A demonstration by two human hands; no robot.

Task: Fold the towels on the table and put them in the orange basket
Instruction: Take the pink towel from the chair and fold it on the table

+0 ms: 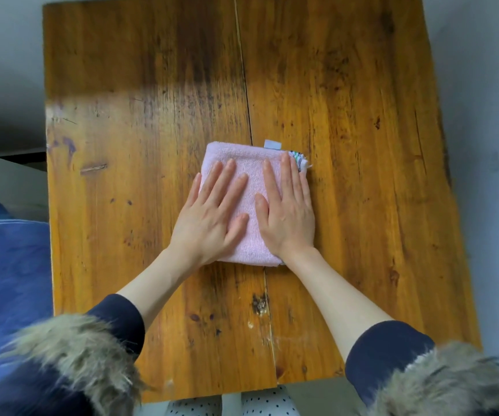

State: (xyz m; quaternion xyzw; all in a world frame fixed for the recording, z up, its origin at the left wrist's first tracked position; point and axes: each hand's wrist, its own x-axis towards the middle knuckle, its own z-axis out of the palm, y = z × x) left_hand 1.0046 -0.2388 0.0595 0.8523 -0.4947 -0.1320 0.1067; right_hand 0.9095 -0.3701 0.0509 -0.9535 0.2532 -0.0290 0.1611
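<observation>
While both hands lie flat on it, a small pink towel (252,187) sits near the middle of a worn wooden counter (362,115), already folded down into a compact, thick rectangle. The left hand (212,214) covers the towel's left half, fingers straight and slightly fanned, palm down. The right hand (288,211) covers the right half in the same way, fingers straight and close together, pressing on the cloth. Neither hand pinches or curls round anything; both seem to be smoothing the folded layers.

At the towel's far edge a small white label (272,144) sticks out, and a patterned tag or trim (300,159) shows at the far right corner, just beyond the right fingertips. The person's forearms are bare, with dark sleeves (383,352) pushed up and fur trim (71,346) at the bottom of the view.

Judging from how things lie, the folding of this towel looks finished or very nearly so, with only the flattening in hand. What remains is to lift it and place it in the orange basket, which is not visible anywhere in this view, so I cannot tell where it stands or whether it already holds towels. No other towels show on the counter, so this may be the last one, though that is only a guess. A blue covering (8,280) lies off to the left of the counter.
</observation>
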